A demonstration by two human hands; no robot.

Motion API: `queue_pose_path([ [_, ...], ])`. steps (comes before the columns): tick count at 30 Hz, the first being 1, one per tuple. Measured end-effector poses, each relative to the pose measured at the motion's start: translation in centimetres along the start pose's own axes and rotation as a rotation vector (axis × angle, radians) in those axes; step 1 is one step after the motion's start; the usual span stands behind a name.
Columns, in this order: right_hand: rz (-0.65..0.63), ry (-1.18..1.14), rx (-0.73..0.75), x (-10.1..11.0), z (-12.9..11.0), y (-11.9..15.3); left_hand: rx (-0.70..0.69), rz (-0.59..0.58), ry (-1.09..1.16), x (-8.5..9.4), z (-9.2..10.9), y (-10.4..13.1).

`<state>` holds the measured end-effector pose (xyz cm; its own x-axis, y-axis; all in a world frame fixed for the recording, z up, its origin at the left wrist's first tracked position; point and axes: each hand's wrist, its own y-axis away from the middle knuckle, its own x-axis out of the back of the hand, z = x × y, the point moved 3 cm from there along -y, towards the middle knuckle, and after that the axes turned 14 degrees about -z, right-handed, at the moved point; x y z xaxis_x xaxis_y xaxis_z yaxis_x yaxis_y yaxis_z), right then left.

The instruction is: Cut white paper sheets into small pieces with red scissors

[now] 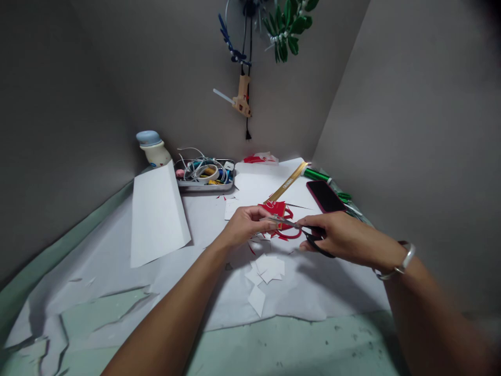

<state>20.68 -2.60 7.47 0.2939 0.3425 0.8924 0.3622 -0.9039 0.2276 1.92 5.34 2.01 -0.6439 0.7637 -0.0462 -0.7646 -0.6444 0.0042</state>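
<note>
My left hand (248, 224) pinches a small piece at its fingertips, too small to make out clearly. In my right hand (324, 232) are black-handled scissors (315, 241), their blades reaching left to the left fingertips. Just behind and below the blades lie red paper (278, 208) with pale lettering and a red-handled tool (293, 235), partly hidden. Several white paper pieces (270, 267) are scattered on the white sheet nearer to me, one diamond-shaped piece (257, 300) closest.
A folded white card (156, 219) stands at the left. Behind it are a bottle (154, 149) and a metal tray (207, 187) of cords. A gold ribbon (287, 181), green roll (316, 175) and phone (325, 196) lie right. A glue gun (242, 98) hangs on the wall.
</note>
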Motion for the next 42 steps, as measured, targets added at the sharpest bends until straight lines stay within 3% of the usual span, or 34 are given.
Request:
queue_pose_path([
  [42,0.022,0.112,0.018,0.44,-0.31,0.28,0.011,-0.015,-0.018,0.14,-0.53,0.06],
])
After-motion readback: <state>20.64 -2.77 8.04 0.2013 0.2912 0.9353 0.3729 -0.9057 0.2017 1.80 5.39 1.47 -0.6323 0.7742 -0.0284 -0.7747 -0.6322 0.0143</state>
